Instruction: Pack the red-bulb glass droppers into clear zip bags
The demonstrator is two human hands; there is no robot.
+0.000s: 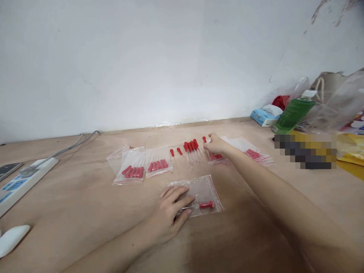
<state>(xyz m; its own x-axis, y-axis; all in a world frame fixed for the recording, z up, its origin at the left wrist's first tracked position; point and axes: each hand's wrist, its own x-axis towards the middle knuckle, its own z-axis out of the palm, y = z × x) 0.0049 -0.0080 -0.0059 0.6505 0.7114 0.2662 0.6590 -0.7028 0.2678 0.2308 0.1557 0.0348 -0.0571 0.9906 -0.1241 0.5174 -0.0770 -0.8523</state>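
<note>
My left hand [174, 206] lies with fingers spread on a clear zip bag [204, 185], pressing it to the table. Inside that bag is a dropper with a red rubber bulb [206, 204]; its glass stem runs partly under my fingers. My right hand [216, 145] reaches far forward, its fingertips closed at a red-bulbed dropper [204, 139], whose stem they partly hide. Left of it lies a cluster of loose droppers [190, 146], with two single ones, a dropper [172, 152] and another dropper [179, 151], further left.
Filled bags of droppers lie left [133, 167] and centre-left [158, 163]; more bags [253, 153] lie right, partly behind my right arm. A power strip [31, 182] with a grey cable is at far left. A green bottle [295, 112] and tissue pack [265, 115] stand back right.
</note>
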